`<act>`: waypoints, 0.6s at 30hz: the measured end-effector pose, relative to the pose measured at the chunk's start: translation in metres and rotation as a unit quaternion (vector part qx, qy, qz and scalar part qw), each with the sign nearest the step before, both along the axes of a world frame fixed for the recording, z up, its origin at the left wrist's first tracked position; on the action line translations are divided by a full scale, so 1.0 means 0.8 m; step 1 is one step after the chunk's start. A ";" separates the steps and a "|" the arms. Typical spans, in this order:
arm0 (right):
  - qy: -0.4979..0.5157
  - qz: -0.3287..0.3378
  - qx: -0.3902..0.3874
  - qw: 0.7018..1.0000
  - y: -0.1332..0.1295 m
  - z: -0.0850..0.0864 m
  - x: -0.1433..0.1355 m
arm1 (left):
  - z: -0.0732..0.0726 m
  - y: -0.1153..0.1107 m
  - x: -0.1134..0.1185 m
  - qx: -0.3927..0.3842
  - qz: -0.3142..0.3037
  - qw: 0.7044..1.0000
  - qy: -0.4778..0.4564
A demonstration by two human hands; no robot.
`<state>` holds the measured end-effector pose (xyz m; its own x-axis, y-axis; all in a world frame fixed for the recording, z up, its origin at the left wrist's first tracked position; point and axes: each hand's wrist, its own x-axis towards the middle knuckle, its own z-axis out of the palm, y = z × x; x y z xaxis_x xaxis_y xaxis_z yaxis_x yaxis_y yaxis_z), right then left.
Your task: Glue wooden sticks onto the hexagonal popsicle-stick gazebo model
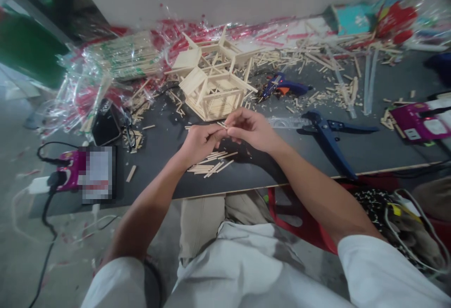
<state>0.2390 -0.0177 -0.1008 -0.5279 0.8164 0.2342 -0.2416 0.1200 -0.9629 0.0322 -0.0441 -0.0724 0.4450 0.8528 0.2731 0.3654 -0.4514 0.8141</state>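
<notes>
My left hand (pixel 201 142) and my right hand (pixel 252 129) meet above the dark table, fingertips pinched together. Between them shows the end of a small wooden stick (pixel 221 125); most of it is hidden by the fingers. Both hands are closed around it. Just beyond them stands a wooden stick structure (pixel 214 87) with open frames and flat panels. Several loose thin sticks (pixel 211 163) lie below the hands, near the table's front edge.
A blue glue gun (pixel 285 85), a clear ruler (pixel 289 122) and a blue cutter (pixel 327 139) lie right of centre. Purple power strips (pixel 419 122) sit at either side. Bagged sticks (pixel 123 57) and stick scraps cover the back. A black phone (pixel 105 124) lies left.
</notes>
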 end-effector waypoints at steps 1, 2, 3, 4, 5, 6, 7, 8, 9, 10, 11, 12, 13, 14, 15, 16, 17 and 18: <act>-0.011 -0.003 -0.001 1.000 0.001 0.000 0.001 | 0.000 0.001 0.000 -0.001 -0.004 1.000 0.005; -0.024 -0.004 -0.001 1.000 0.002 0.000 0.002 | 0.000 0.001 0.000 -0.005 -0.006 1.000 0.008; -0.036 -0.003 0.001 0.999 0.003 0.001 0.004 | 0.000 0.001 0.000 -0.014 -0.009 1.000 0.009; -0.046 -0.001 0.002 0.999 0.003 0.002 0.005 | 0.000 0.001 0.000 -0.026 -0.009 1.000 0.009; -0.053 0.001 0.005 0.999 0.003 0.004 0.006 | 0.001 0.000 0.000 -0.041 -0.008 0.999 0.009; -0.057 0.003 0.009 0.998 0.002 0.006 0.007 | 0.002 0.000 0.000 -0.057 -0.006 0.998 0.008; -0.060 0.006 0.013 0.998 0.001 0.009 0.008 | 0.003 -0.001 0.000 -0.074 -0.006 0.997 0.009; -0.065 0.008 0.018 0.998 0.001 0.011 0.009 | 0.006 -0.001 -0.002 -0.094 -0.011 0.995 0.013; -0.073 0.006 0.021 0.997 0.000 0.013 0.009 | 0.008 -0.001 -0.004 -0.116 -0.022 0.993 0.022; -0.087 0.001 0.024 0.996 -0.001 0.015 0.009 | 0.012 -0.001 -0.008 -0.136 -0.035 0.990 0.034; -0.105 -0.006 0.025 0.994 -0.002 0.016 0.010 | 0.015 0.000 -0.014 -0.151 -0.043 0.987 0.045; -0.125 -0.013 0.026 0.992 -0.002 0.017 0.010 | 0.019 0.003 -0.022 -0.157 -0.039 0.985 0.055; -0.144 -0.021 0.027 0.989 -0.003 0.018 0.011 | 0.022 0.006 -0.032 -0.146 -0.016 0.987 0.059; -0.161 -0.027 0.031 0.986 -0.003 0.018 0.011 | 0.025 0.010 -0.044 -0.123 0.032 0.991 0.053; -0.176 -0.031 0.037 0.983 -0.004 0.018 0.012 | 0.027 0.015 -0.056 -0.097 0.089 0.990 0.043; -0.189 -0.034 0.046 0.980 -0.004 0.018 0.012 | 0.027 0.021 -0.070 -0.070 0.145 0.986 0.037; -0.203 -0.037 0.060 0.977 -0.003 0.018 0.012 | 0.026 0.027 -0.083 -0.052 0.187 0.980 0.042; -0.216 -0.040 0.078 0.972 -0.003 0.017 0.012 | 0.022 0.034 -0.096 -0.037 0.230 0.971 0.059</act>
